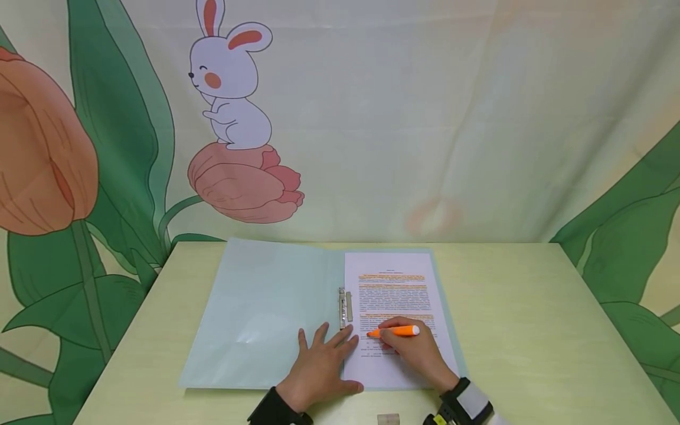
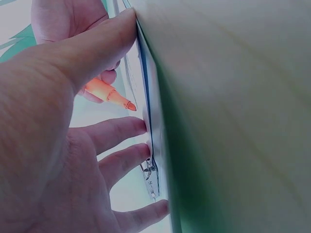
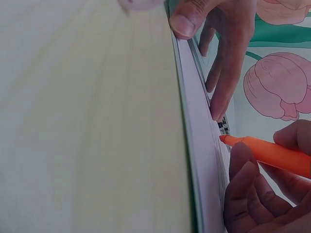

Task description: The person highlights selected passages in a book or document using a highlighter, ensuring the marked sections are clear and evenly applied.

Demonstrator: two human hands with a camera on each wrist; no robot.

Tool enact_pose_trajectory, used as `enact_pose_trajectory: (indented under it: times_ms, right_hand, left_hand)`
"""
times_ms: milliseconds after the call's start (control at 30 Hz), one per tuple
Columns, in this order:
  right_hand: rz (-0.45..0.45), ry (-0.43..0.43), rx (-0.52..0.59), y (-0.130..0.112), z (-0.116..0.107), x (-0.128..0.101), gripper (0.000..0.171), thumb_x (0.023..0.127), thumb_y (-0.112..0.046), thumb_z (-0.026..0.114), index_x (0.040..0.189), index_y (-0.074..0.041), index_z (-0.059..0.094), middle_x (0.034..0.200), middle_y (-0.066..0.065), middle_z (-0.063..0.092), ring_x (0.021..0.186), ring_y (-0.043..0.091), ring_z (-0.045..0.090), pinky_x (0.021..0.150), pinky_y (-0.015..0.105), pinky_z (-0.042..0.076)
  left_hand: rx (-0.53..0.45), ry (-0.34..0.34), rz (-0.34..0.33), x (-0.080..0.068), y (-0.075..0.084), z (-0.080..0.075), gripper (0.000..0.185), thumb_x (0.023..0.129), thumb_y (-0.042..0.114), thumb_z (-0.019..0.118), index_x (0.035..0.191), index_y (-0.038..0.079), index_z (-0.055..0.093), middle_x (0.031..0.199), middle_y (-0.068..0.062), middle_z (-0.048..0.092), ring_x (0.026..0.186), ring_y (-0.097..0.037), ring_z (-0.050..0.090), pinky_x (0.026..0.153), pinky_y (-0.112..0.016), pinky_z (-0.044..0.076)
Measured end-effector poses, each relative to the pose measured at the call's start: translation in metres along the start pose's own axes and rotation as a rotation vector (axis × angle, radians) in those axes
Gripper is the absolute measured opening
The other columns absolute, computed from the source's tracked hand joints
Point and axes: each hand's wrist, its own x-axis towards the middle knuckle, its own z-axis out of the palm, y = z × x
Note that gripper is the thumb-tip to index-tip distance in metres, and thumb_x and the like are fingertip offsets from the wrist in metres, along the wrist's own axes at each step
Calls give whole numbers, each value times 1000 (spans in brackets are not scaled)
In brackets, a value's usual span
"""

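Table [image 1: 536,330] underneath. Open pale-blue folder [image 1: 265,319] lies flat on it, the printed sheet [image 1: 392,302] in its right half; the sheet is the landmark below.

Left hand [image 1: 321,372] – fingers straight and spread, gripping nothing; they span the folder's fold and meet the sheet's left edge, thumb at its lower left corner.

Right hand [image 1: 419,351] above the sheet's lower right part, fingers closed in a pinch on the orange marker.

Marker [image 1: 402,331] sits over the sheet below its middle. Long axis nearly level, running with the printed lines: white end toward the sheet's right edge, tip toward its left. Right hand has it; left fingertips stand beyond the tip, near, at the sheet's left margin.

Metal clip [image 1: 345,304] along the sheet's left edge, just above the left fingertips.

Marker tip [image 1: 369,334] lies leftward of the gripping fingers, by the line starts, below the lowest orange-marked passage on the sheet – touching or just clear, cannot tell.
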Motion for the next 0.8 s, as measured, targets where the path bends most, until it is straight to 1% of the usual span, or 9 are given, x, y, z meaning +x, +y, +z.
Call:
enact_pose_trajectory:
  times_ms: [233, 500, 667, 800]
  right_hand:
    - [15, 5, -31, 1, 1, 1, 12, 86, -21, 70, 95, -15, 77, 81, 1, 72, 64, 14, 60, 58, 24, 48]
    - [25, -2, -16, 1, 1, 0, 15, 87, -21, 70, 97, -13, 77, 85, 3, 73, 65, 16, 60, 58, 24, 48]
    - [22, 0, -9, 1, 1, 1, 15, 86, -20, 70, 96, -12, 77, 82, 3, 73, 64, 15, 60, 57, 24, 48]
    - [18, -2, -12, 3, 0, 2, 14, 86, -20, 70, 96, -12, 77, 82, 3, 73, 64, 14, 61, 56, 24, 48]
  left_hand:
    - [-7, 0, 1, -1, -1, 1, 86, 71, 67, 74, 143, 24, 52, 157, 3, 41, 142, -45, 32, 103, -82, 18]
    - [7, 3, 5, 0, -2, 2, 87, 71, 68, 73, 143, 25, 52, 156, 3, 42, 142, -44, 33, 103, -82, 19]
    - [22, -1, 2, 0, -1, 2, 87, 71, 69, 72, 144, 25, 52, 157, 4, 41, 142, -44, 33, 103, -81, 19]
    - [21, -5, -1, 1, -1, 1, 87, 72, 68, 72, 144, 25, 51, 157, 4, 41, 142, -44, 32, 103, -81, 19]
